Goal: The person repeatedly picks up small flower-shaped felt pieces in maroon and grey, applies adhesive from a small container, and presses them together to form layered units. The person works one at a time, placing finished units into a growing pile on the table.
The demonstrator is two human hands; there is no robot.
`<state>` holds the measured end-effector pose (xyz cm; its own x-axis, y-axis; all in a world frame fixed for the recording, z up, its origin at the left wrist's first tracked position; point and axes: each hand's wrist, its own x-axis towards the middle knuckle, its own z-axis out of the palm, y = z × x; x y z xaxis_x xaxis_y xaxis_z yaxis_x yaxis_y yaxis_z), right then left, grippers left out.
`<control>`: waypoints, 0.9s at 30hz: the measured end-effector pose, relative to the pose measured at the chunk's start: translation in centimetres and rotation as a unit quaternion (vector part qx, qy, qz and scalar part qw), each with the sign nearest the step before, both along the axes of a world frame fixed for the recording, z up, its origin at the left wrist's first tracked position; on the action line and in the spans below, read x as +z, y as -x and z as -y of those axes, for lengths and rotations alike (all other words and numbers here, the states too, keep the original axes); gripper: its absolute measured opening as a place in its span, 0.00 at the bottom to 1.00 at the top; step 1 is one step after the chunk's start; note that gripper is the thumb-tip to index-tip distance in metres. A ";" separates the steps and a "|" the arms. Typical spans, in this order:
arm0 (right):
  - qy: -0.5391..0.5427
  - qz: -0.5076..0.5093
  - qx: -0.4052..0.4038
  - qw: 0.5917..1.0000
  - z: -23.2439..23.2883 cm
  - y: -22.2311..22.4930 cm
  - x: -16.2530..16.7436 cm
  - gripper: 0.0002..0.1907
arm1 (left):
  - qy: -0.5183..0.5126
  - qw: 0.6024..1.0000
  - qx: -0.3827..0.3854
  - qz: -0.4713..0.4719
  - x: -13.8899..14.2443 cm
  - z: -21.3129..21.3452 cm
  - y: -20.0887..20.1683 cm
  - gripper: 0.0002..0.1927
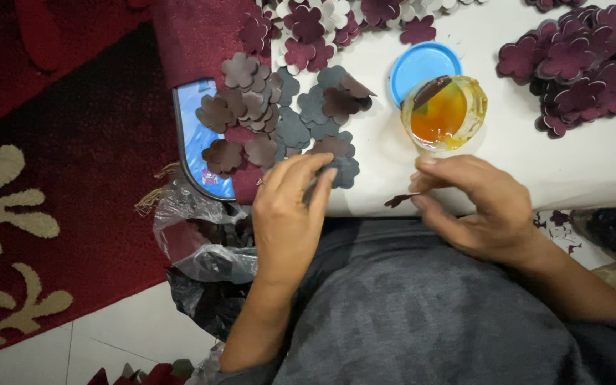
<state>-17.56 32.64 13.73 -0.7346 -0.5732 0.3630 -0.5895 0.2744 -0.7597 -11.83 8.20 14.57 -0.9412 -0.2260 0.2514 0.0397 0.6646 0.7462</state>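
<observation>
My left hand (pixel 290 214) pinches the edge of a dark grey flower-shaped cutout (pixel 344 171) at the near edge of a white table (pixel 593 164). My right hand (pixel 475 207) holds a small dark maroon strip (pixel 401 200) between thumb and fingers, just below a clear round cup of amber liquid (pixel 443 113) with a dark stick leaning in it. A blue lid (pixel 418 64) lies behind the cup. Brown and grey flower cutouts (pixel 279 117) are spread to the left.
A heap of maroon flower cutouts (pixel 582 64) sits at the far right, more (pixel 322 25) along the top. A blue-faced phone-like slab (pixel 197 142) lies under the brown cutouts. Plastic bags (pixel 204 249) lie on the floor beside a red patterned rug (pixel 58 178).
</observation>
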 end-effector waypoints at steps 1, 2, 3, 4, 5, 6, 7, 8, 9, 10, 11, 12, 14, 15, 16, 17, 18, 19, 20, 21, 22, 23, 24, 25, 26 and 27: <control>-0.009 0.004 0.015 1.000 0.0 0.1 -0.1 0.32 | 0.008 1.000 -0.004 0.004 -0.2 0.0 0.0 0.11; -0.013 0.001 0.023 1.000 0.1 0.1 -0.3 0.31 | 0.017 1.000 -0.008 0.008 -0.4 -0.1 0.0 0.13; -0.017 -0.002 0.031 0.999 0.3 0.1 -0.5 0.31 | 0.025 1.000 -0.012 0.012 -0.5 -0.2 0.0 0.15; -0.022 -0.006 0.039 0.999 0.5 0.0 -0.7 0.31 | 0.035 0.999 -0.014 0.007 -0.6 -0.3 -0.1 0.16; -0.027 -0.005 0.041 0.999 0.6 -0.1 -0.8 0.31 | 0.045 0.999 -0.015 0.003 -0.8 -0.3 -0.1 0.16; -0.032 -0.005 0.043 0.999 0.8 -0.2 -1.0 0.31 | 0.055 0.998 -0.016 -0.001 -0.9 -0.4 -0.2 0.17; -0.037 -0.005 0.045 0.998 0.8 -0.2 -1.1 0.31 | 0.058 0.998 -0.020 0.000 -0.9 -0.4 -0.2 0.17; -0.039 -0.005 0.043 0.998 0.9 -0.3 -1.2 0.31 | 0.062 0.998 -0.023 0.000 -1.1 -0.4 -0.3 0.16; -0.041 -0.005 0.042 0.998 1.0 -0.4 -1.4 0.31 | 0.065 0.998 -0.025 0.001 -1.1 -0.4 -0.4 0.16; -0.043 -0.005 0.041 0.998 1.1 -0.6 -1.5 0.31 | 0.061 0.998 -0.026 0.003 -1.2 -0.5 -0.5 0.15; -0.045 -0.006 0.040 0.998 1.1 -0.7 -1.6 0.31 | 0.056 0.998 -0.028 0.004 -1.3 -0.5 -0.6 0.13; -0.047 -0.006 0.039 0.998 1.1 -0.8 -1.5 0.31 | 0.051 0.998 -0.030 0.006 -1.3 -0.6 -0.6 0.12; -0.044 -0.006 0.036 0.998 0.9 -1.1 -1.6 0.31 | 0.049 0.998 -0.029 -0.008 -1.6 -0.8 -0.9 0.09; -0.038 -0.007 0.034 0.999 0.9 -1.1 -1.5 0.31 | 0.049 0.998 -0.029 -0.015 -1.7 -0.8 -0.8 0.08; -0.031 -0.009 0.032 0.999 0.8 -1.2 -1.6 0.31 | 0.045 0.998 -0.031 -0.014 -1.9 -0.8 -0.9 0.08; -0.027 0.002 0.031 0.999 0.7 -1.2 -1.6 0.31 | 0.041 0.999 -0.034 -0.013 -2.0 -0.9 -0.9 0.07; -0.022 0.015 0.030 0.999 0.5 -1.2 -1.6 0.31 | 0.036 0.999 -0.037 -0.010 -2.2 -1.0 -1.1 0.07; -0.018 0.028 0.029 0.999 0.4 -1.3 -1.6 0.32 | 0.017 0.999 -0.031 -0.012 -2.3 -1.1 -1.3 0.07; -0.015 0.023 0.023 0.999 0.3 -1.3 -1.5 0.32 | -0.002 1.000 -0.026 -0.016 -2.4 -1.2 -1.3 0.06; -0.012 0.016 0.018 1.000 0.2 -1.4 -1.5 0.32 | -0.021 0.999 -0.022 -0.021 -2.6 -1.3 -1.4 0.06; -0.009 0.011 0.012 1.000 0.1 -1.5 -1.5 0.32 | -0.070 0.997 -0.023 0.004 -2.7 -1.3 -1.4 0.06; -0.004 0.013 0.013 1.000 0.0 -1.5 -1.5 0.32 | -0.120 0.992 -0.025 0.031 -2.9 -1.5 -1.6 0.06; 0.001 0.015 0.015 1.000 -0.1 -1.5 -1.5 0.32 | -0.169 0.984 -0.027 0.058 -3.0 -1.5 -1.7 0.06; 0.006 0.017 0.016 1.000 -0.1 -1.5 -1.5 0.33 | -0.204 0.977 -0.030 0.055 -3.1 -1.7 -1.8 0.10; 0.007 0.015 0.013 1.000 -0.1 -1.5 -1.5 0.32 | -0.239 0.969 -0.032 0.052 -3.2 -1.8 -1.9 0.14; 0.008 0.014 0.010 1.000 -0.2 -1.5 -1.5 0.32 | -0.274 0.960 -0.035 0.049 -3.2 -2.0 -1.9 0.18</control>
